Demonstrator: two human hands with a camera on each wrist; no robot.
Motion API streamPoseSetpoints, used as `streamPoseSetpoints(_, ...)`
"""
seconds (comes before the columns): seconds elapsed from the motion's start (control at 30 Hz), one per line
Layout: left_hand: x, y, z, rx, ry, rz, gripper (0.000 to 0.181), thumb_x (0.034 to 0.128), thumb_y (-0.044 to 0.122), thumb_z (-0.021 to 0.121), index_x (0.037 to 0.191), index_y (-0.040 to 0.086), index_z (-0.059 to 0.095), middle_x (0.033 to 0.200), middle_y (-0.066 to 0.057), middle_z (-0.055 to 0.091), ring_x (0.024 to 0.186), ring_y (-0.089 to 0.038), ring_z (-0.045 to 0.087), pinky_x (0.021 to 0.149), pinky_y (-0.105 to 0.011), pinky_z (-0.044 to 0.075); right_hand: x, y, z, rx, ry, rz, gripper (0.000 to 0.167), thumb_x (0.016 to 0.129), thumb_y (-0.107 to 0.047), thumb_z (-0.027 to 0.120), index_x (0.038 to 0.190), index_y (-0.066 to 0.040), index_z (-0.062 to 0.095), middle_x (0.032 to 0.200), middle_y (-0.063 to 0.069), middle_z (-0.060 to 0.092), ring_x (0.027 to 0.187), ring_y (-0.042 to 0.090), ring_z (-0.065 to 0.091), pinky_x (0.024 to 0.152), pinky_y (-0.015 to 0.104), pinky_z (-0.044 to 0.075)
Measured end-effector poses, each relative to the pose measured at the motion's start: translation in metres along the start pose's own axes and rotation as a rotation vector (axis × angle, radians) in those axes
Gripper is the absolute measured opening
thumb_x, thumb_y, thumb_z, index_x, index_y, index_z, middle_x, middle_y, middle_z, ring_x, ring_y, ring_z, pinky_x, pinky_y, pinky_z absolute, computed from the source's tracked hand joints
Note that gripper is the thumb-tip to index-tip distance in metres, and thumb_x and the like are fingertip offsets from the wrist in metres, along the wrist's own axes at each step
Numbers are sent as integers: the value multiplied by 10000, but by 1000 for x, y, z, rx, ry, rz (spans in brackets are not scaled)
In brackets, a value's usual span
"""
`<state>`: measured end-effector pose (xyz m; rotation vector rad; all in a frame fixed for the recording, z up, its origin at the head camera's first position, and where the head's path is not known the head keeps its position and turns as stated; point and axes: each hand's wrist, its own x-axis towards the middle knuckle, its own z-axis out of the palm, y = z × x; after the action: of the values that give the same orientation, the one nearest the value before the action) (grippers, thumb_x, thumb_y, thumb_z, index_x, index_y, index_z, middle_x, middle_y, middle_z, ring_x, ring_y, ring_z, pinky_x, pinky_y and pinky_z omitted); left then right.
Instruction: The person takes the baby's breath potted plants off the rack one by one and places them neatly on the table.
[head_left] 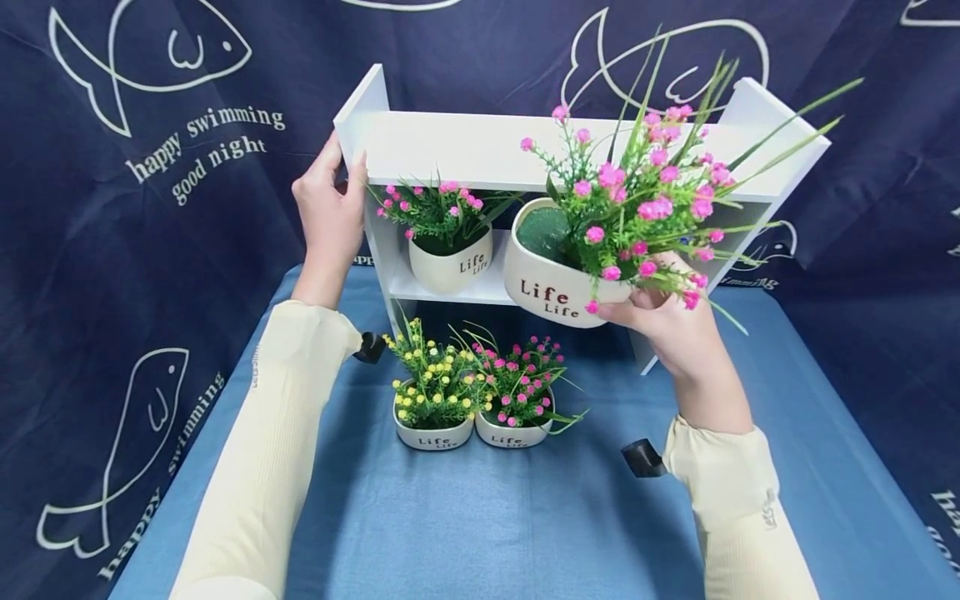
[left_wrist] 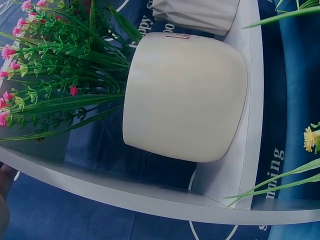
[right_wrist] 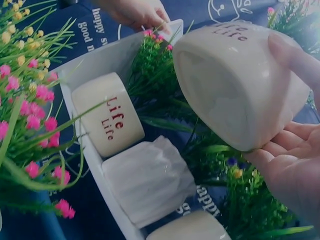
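Note:
The left hand grips the left side panel of a white shelf, thumb on one side and fingers on the other. A cream "Life" pot with pink flowers is held by the right hand in front of the shelf's right part, tilted. In the right wrist view, the right hand has its thumb on the side of this pot and its fingers at the base. Another pink-flowered pot stands on the lower board near the left panel; the left wrist view shows this pot close up.
Two pots, one with yellow flowers and one with pink, stand side by side on the blue cloth before the shelf. A whitish ribbed pot and another cream pot are also on the board.

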<state>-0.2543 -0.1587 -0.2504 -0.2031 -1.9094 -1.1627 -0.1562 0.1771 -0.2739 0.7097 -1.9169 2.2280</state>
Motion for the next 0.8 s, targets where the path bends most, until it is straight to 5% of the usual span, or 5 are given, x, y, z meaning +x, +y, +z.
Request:
streamPoseSetpoints(0.13,0,-1,1,-1,4,-7,368,964,161,579,1319,64,603,1251,-82,669,1127,-79,631,870,-300,570,-5,4,-8,-43,-17,-2,633,694,303,562,1199,-75,620,986,-3,752,935,91,700,806,215,566)
streamPoseSetpoints(0.37,0,1,-1,7,5,-9,364,963,157,584,1313,63,608,1253,-83,667,1136,-80,626,874,-302,569,-15,11,-21,-71,-58,29,627,743,273,533,1254,-82,608,1127,-10,725,1073,104,671,872,195,540)
streamPoseSetpoints(0.67,1,0,-3,4,5,-14,356,964,161,582,1309,78,615,1253,-71,668,1132,-76,627,873,-285,568,-32,28,-41,13,-102,13,606,739,289,439,1122,-111,685,1044,-10,746,950,76,692,692,190,549)
streamPoseSetpoints(0.73,1,0,-3,-2,10,-17,353,961,162,588,1304,83,620,1247,-69,672,1122,-76,631,867,-278,569,-37,30,-50,-94,-94,83,536,776,249,464,1093,-121,687,1025,-57,742,939,30,675,730,162,525)
streamPoseSetpoints(0.8,1,1,-3,-5,13,-20,353,960,162,590,1303,86,622,1243,-67,674,1114,-78,635,862,-262,569,-42,25,-58,-402,-49,279,273,880,74,519,1016,-119,658,1047,3,722,958,80,652,755,197,506)
